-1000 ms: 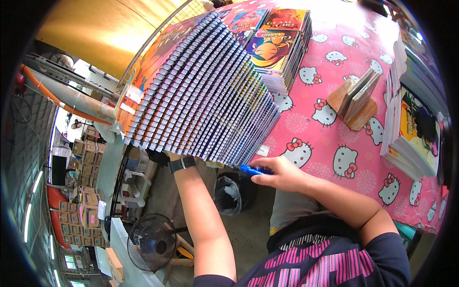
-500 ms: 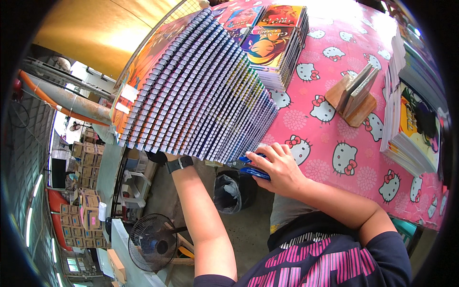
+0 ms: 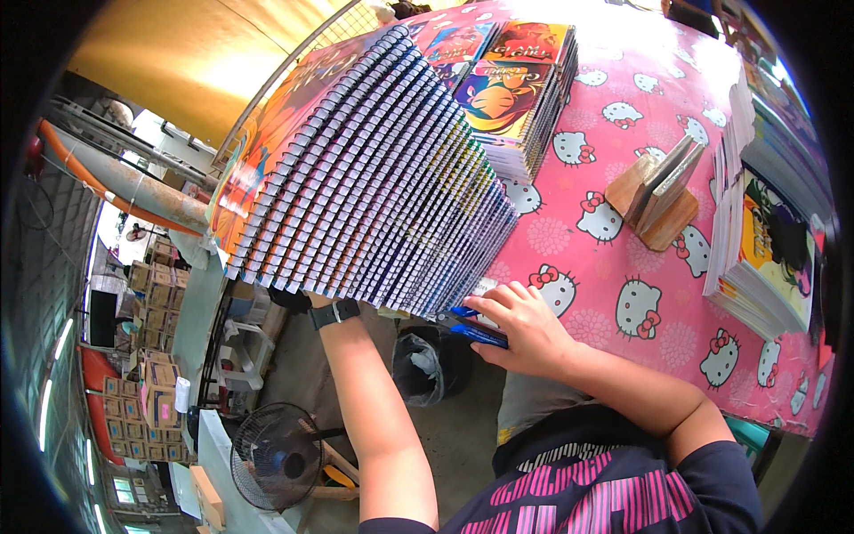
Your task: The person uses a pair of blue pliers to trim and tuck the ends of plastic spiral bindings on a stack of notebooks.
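A large stack of spiral-bound notebooks [image 3: 374, 187] lies at the table's left edge, its coil spines turned up toward me in slanting rows. In my right hand [image 3: 527, 329] is a pair of pliers with blue handles [image 3: 480, 335]. My fingers are closed around the handles, and the pliers' dark jaws meet the near lower corner of the stack, at the coil ends. My left hand [image 3: 298, 300] reaches under the stack's near edge, below a dark wristwatch [image 3: 334, 312]. The notebooks hide its fingers.
Smaller stacked notebooks [image 3: 507, 102] stand behind the coils. On the pink patterned tablecloth [image 3: 614, 267] sits a wooden stand [image 3: 656, 196]. Piles of printed booklets [image 3: 765, 258] line the right side. Below are a lined bin [image 3: 420, 365] and a black fan [image 3: 280, 458].
The pliers' handles have come closer together as my right hand squeezed. My view has shifted slightly; my left hand stays under the stack.
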